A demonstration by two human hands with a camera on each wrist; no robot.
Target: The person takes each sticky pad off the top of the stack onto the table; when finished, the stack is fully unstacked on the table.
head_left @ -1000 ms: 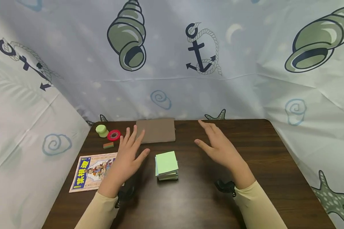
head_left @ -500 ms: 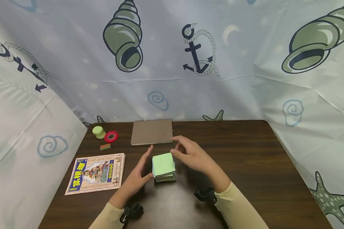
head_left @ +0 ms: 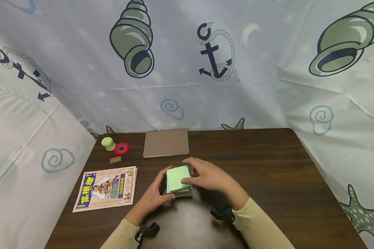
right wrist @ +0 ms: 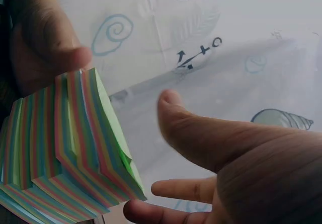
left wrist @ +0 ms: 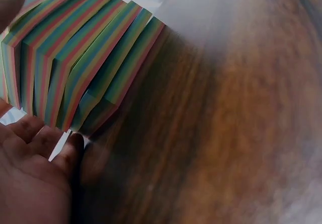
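A stack of sticky note pads [head_left: 177, 177] with a pale green top sheet stands on the dark wooden table, in front of the head camera. Striped, many-coloured edges show on the pads [left wrist: 75, 58] in the left wrist view, and the layers sit slightly askew. My left hand [head_left: 154, 195] grips the stack from its left side, thumb along the near edge and fingers round the far left corner. At the right side is my right hand [head_left: 210, 175], its thumb over the top sheet. In the right wrist view that thumb [right wrist: 186, 128] stands apart from the pads, fingertips near their corner.
A brown notebook [head_left: 166, 143] lies at the back of the table [head_left: 252, 155]. Left of it are a pale green spool-shaped thing [head_left: 108, 143], a red ring-shaped thing [head_left: 121, 148] and a small orange-and-green block [head_left: 115, 159]. An illustrated booklet [head_left: 105, 188] lies at the left.
Both hands have come inward from wide apart to the stack. The left hand has closed round its left side, and the right thumb has moved over the top sheet.
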